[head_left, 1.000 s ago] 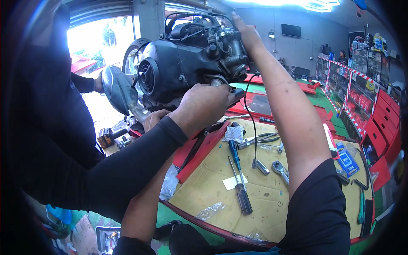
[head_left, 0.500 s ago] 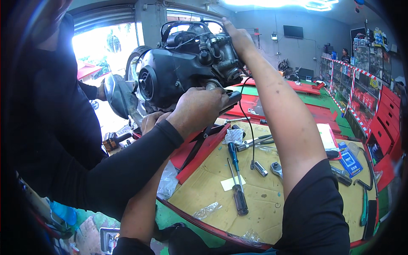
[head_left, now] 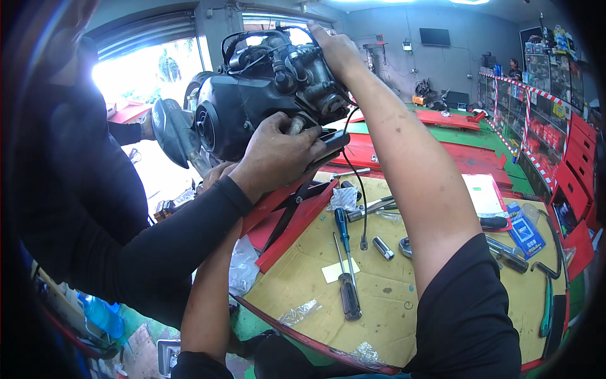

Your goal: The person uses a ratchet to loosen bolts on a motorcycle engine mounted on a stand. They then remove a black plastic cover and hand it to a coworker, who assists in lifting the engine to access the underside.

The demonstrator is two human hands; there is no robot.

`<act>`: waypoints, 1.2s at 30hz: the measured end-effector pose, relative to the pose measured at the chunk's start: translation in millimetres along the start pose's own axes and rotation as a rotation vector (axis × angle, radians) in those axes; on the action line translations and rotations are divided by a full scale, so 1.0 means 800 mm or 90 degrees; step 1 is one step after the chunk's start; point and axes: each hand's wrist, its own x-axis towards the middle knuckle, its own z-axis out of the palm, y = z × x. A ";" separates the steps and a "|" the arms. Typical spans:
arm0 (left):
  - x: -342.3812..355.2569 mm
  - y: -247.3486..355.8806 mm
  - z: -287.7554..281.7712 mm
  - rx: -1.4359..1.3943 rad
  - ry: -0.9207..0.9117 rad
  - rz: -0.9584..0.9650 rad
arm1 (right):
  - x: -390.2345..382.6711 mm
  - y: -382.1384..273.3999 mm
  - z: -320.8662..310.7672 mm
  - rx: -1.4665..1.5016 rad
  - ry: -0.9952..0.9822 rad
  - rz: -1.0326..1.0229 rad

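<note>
A dark scooter engine (head_left: 230, 104) is held up off the bench, its round slotted cover facing left. My right hand (head_left: 341, 58) grips its upper right side, with the thumb up and the fingers partly hidden behind it. Under the engine, my left hand (head_left: 216, 175) has curled fingers against its lower side, mostly covered by a co-worker's wrist. The co-worker's hand (head_left: 278, 151) reaches in from the left at a metal cylindrical end (head_left: 297, 124) under the engine, beside a dark bar (head_left: 334, 144). A thin black cable (head_left: 362, 196) dangles from the engine.
On the cardboard-covered bench (head_left: 385, 335) lie screwdrivers (head_left: 349, 297), a socket (head_left: 382, 248), a ratchet (head_left: 404, 246) and a blue packet (head_left: 525, 235). A red metal stand (head_left: 297, 221) rises below the engine. The co-worker's dark-clothed body (head_left: 69, 170) crowds the left side.
The engine has shifted slightly left with both my hands on it. Its cable end has swung left, away from the socket. The co-worker's hand has moved left with the engine.
</note>
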 end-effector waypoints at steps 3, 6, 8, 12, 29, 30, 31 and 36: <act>-0.002 -0.002 0.000 0.041 0.024 0.038 | 0.001 0.003 0.002 -0.005 0.008 0.000; 0.002 -0.006 -0.001 0.044 0.016 0.044 | 0.002 0.004 0.004 -0.002 0.022 -0.002; 0.003 -0.006 -0.007 0.039 0.006 0.046 | 0.008 0.007 0.002 0.002 0.021 -0.011; -0.003 -0.005 -0.008 0.009 -0.010 0.034 | 0.013 0.014 0.009 -0.008 0.010 -0.040; -0.130 0.044 -0.020 -0.667 0.153 -0.609 | 0.042 0.051 0.010 0.030 -0.016 0.024; -0.140 0.048 -0.013 -0.677 0.131 -0.639 | 0.036 0.047 0.006 0.050 -0.031 0.027; -0.147 0.052 -0.005 -0.681 0.105 -0.666 | 0.042 0.053 0.006 0.058 -0.013 0.027; -0.160 0.049 -0.026 -0.545 0.029 -0.706 | 0.047 0.044 0.023 0.112 0.000 0.025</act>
